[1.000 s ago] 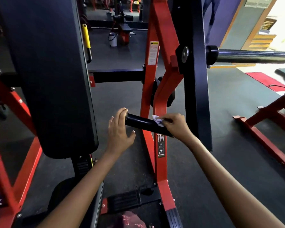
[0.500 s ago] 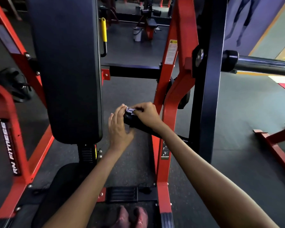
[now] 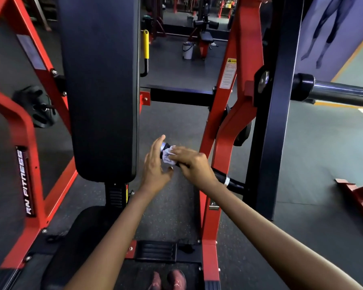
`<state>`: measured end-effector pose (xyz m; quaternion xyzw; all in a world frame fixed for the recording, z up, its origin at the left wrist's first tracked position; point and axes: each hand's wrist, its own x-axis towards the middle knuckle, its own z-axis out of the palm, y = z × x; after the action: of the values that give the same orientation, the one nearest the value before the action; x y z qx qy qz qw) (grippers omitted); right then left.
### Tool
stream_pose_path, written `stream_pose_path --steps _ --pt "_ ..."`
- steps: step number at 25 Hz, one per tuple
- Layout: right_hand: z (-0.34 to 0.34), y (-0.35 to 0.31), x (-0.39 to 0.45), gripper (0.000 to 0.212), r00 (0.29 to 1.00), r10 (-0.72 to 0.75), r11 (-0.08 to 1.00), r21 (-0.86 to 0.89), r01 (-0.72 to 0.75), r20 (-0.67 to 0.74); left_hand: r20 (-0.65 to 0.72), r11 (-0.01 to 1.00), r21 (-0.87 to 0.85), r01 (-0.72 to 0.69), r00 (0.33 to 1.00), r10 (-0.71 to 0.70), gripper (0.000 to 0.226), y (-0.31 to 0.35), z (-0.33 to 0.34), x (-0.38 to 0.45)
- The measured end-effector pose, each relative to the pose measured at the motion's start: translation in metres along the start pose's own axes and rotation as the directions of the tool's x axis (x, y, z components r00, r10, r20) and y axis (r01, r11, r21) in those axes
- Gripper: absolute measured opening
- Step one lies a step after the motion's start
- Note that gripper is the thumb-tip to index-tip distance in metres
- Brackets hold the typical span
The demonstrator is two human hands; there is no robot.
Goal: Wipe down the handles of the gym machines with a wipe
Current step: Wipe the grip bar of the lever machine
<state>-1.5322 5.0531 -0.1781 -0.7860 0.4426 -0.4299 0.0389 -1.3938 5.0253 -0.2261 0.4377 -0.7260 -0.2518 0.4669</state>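
While the right hand (image 3: 192, 164) curls over the free end of the black handle (image 3: 219, 176), it presses a crumpled white wipe (image 3: 168, 156) against the grip, fingers bent round cloth and bar together. Just left of it, the left hand (image 3: 155, 166) stands with fingers straight and relaxed, its fingertips against the handle's end cap and holding nothing. Beyond the right hand the handle runs back to the red machine frame (image 3: 224, 126). Left of both hands hangs the black back pad (image 3: 101, 84). Right of them, a steel weight peg (image 3: 342, 93) juts out.
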Motion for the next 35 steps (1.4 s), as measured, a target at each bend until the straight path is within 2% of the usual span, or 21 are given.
stream_pose_path --steps 1,5,7,9,13,15,18,20,22,24,26,28,30,32,34,35 --pt "0.000 0.005 0.000 0.032 0.999 -0.033 0.999 -0.031 0.034 0.018 0.004 1.000 0.002 0.007 1.000 -0.007 0.087 0.001 -0.001 0.000" --pt "0.014 -0.012 0.024 0.038 0.995 0.082 0.996 -0.052 -0.079 0.057 -0.021 1.000 0.000 -0.007 1.000 0.007 0.088 0.000 0.001 0.000" --pt "0.013 -0.011 0.013 0.032 0.995 0.041 0.996 -0.088 -0.033 0.087 -0.049 1.000 -0.006 -0.007 0.999 0.007 0.087 0.000 0.004 0.001" --pt "-0.002 0.003 -0.006 0.036 0.991 -0.032 0.990 -0.135 0.049 0.126 -0.061 1.000 0.010 -0.011 0.998 0.012 0.083 -0.001 0.006 0.002" --pt "-0.033 0.025 -0.042 0.035 0.984 -0.118 0.964 -0.221 0.146 0.137 -0.061 0.993 0.106 -0.052 0.996 0.059 0.083 0.002 0.004 0.002" --pt "-0.046 0.032 -0.056 0.032 0.989 -0.090 0.966 -0.231 0.115 0.118 -0.033 0.989 0.141 -0.037 0.999 0.042 0.086 0.005 0.002 0.002" --pt "-0.044 0.028 -0.039 0.027 0.997 0.028 0.974 -0.225 -0.011 0.071 -0.007 0.983 0.180 -0.027 1.000 0.029 0.087 0.008 -0.003 0.000" --pt "-0.027 0.016 -0.012 0.023 0.994 0.075 0.987 -0.146 -0.063 0.077 0.005 0.966 0.253 -0.048 0.999 0.048 0.089 0.010 -0.005 0.000" --pt "-0.010 0.006 0.011 0.027 0.992 0.101 0.993 -0.073 -0.096 0.074 0.017 0.913 0.398 -0.087 0.996 0.087 0.093 0.011 -0.005 0.002" --pt "-0.008 0.005 0.014 0.034 0.991 0.093 0.995 -0.056 -0.088 0.093 0.015 0.852 0.514 -0.097 0.995 0.104 0.093 0.013 -0.004 0.003" --pt "-0.021 0.013 0.003 0.029 0.987 0.082 0.995 -0.067 -0.073 0.140 0.006 0.814 0.573 -0.094 0.994 0.111 0.087 0.015 -0.005 0.004" --pt "-0.042 0.025 -0.014 0.021 0.977 0.111 0.987 -0.136 -0.087 0.182 0.019 0.776 0.623 -0.101 0.993 0.115 0.079 0.019 -0.006 0.003" --pt "-0.066 0.030 -0.039 0.025 0.955 0.160 0.963 -0.251 -0.096 0.248 0.052 0.723 0.684 -0.093 0.995 0.080 0.078 0.026 -0.007 0.001" --pt "-0.087 0.030 -0.067 0.030 0.919 0.191 0.913 -0.406 -0.038 0.344 0.087 0.658 0.751 -0.058 0.996 -0.011 0.086 0.039 -0.006 0.000" --pt "-0.104 0.028 -0.076 0.023 0.851 0.335 0.820 -0.570 -0.052 0.405 0.129 0.601 0.796 -0.074 0.990 -0.049 0.098 0.050 0.000 -0.001" --pt "-0.108 0.027 -0.073 0.018 0.816 0.431 0.764 -0.636 -0.104 0.385 0.177 0.598 0.791 -0.129 0.984 -0.022 0.100 0.054 0.004 -0.003"
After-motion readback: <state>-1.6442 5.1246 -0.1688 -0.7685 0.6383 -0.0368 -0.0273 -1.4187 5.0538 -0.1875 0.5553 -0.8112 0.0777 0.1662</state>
